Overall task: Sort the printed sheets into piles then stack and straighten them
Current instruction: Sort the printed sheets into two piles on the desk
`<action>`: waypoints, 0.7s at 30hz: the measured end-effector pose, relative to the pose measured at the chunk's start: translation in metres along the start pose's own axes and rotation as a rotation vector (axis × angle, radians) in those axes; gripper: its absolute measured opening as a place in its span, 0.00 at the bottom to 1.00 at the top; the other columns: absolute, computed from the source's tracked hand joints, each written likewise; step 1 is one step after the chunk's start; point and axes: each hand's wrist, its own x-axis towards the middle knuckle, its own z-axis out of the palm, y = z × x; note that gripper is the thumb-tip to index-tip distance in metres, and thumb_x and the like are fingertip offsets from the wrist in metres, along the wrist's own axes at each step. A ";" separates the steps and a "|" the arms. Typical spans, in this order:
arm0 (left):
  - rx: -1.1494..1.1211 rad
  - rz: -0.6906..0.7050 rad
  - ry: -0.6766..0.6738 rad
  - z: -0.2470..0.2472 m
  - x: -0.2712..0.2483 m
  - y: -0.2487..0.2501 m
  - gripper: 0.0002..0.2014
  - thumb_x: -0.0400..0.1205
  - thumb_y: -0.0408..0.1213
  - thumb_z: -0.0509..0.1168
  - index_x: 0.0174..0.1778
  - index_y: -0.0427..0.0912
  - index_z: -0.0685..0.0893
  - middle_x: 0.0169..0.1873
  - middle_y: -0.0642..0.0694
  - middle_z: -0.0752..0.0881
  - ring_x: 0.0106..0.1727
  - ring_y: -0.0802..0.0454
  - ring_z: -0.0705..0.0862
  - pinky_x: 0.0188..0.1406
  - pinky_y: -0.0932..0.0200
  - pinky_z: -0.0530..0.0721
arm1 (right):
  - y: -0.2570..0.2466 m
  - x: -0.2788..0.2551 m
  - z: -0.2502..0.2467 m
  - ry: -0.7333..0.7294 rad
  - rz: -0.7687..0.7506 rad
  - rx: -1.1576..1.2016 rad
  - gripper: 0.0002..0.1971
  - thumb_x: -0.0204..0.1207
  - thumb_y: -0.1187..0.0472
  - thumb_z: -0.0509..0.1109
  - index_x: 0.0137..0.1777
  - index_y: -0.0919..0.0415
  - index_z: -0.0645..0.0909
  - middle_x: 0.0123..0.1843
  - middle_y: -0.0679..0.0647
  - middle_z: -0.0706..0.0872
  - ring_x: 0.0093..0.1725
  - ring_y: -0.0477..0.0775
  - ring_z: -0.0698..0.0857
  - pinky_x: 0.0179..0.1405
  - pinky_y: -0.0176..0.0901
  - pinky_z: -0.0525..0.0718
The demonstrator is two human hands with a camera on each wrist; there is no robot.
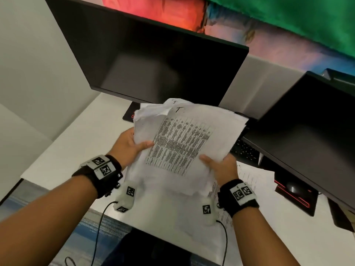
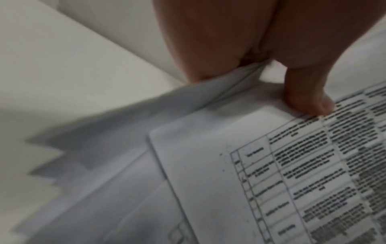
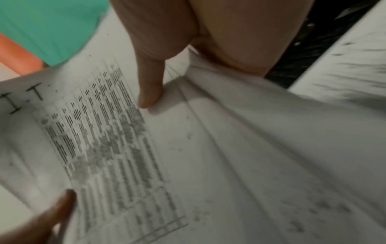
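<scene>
- Printed sheets — a loose, uneven bundle held up above the bench, top page showing a printed table; corners fan out at the far end, so the edges are not yet squared.
- Left hand — grips the bundle's left edge, thumb on top, fingers underneath; likely steadying it for alignment.
- Right hand — pinches the near right corner, thumb on the top page; the two-sided hold keeps the floppy paper from sagging.
- More printed pages — lying flat on the bench under the right wrist, probably a separate pile.
- Two dark monitors behind; keyboard partly hidden beside the bundle.
</scene>
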 end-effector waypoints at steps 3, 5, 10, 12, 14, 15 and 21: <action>0.061 0.182 0.119 -0.001 -0.007 0.032 0.16 0.77 0.32 0.74 0.54 0.23 0.85 0.21 0.51 0.83 0.27 0.67 0.84 0.40 0.41 0.81 | -0.032 -0.007 0.001 0.025 -0.092 0.177 0.36 0.52 0.56 0.92 0.60 0.65 0.84 0.49 0.57 0.94 0.49 0.58 0.94 0.47 0.55 0.92; 0.121 0.262 0.135 -0.003 -0.010 0.035 0.09 0.78 0.29 0.74 0.54 0.39 0.87 0.29 0.58 0.87 0.35 0.60 0.86 0.52 0.47 0.82 | -0.045 -0.017 0.003 -0.005 -0.171 0.200 0.30 0.54 0.62 0.91 0.57 0.62 0.84 0.47 0.54 0.94 0.47 0.52 0.94 0.46 0.51 0.93; 0.095 0.236 0.086 0.000 -0.005 -0.001 0.33 0.69 0.23 0.77 0.64 0.39 0.67 0.47 0.51 0.80 0.42 0.72 0.83 0.44 0.69 0.83 | -0.043 -0.019 0.007 -0.094 -0.384 0.143 0.43 0.58 0.67 0.86 0.74 0.54 0.74 0.53 0.54 0.92 0.57 0.53 0.91 0.59 0.50 0.88; 0.120 0.187 0.092 0.005 -0.002 -0.009 0.32 0.70 0.26 0.78 0.63 0.37 0.66 0.46 0.51 0.78 0.40 0.74 0.81 0.42 0.74 0.80 | -0.036 -0.009 0.007 -0.124 -0.395 0.145 0.50 0.56 0.64 0.87 0.80 0.53 0.68 0.56 0.51 0.92 0.61 0.53 0.89 0.65 0.53 0.85; 0.138 0.127 0.106 0.009 0.002 -0.008 0.22 0.70 0.41 0.75 0.57 0.44 0.76 0.46 0.58 0.80 0.41 0.81 0.80 0.45 0.78 0.77 | -0.032 -0.006 0.011 -0.138 -0.365 0.219 0.50 0.56 0.68 0.88 0.79 0.51 0.70 0.56 0.46 0.91 0.61 0.45 0.88 0.63 0.45 0.86; 0.153 0.104 0.084 0.013 0.001 0.000 0.14 0.73 0.40 0.74 0.52 0.55 0.81 0.45 0.63 0.82 0.42 0.85 0.80 0.47 0.79 0.75 | -0.030 -0.004 0.012 -0.188 -0.304 0.344 0.46 0.56 0.72 0.88 0.75 0.53 0.76 0.52 0.48 0.92 0.55 0.42 0.90 0.56 0.39 0.88; 0.146 0.138 0.209 0.012 0.013 0.011 0.20 0.73 0.45 0.78 0.59 0.42 0.87 0.49 0.50 0.91 0.52 0.58 0.90 0.48 0.63 0.84 | -0.043 -0.010 0.017 0.077 -0.276 0.164 0.14 0.69 0.59 0.83 0.51 0.61 0.85 0.42 0.61 0.90 0.39 0.59 0.89 0.41 0.47 0.91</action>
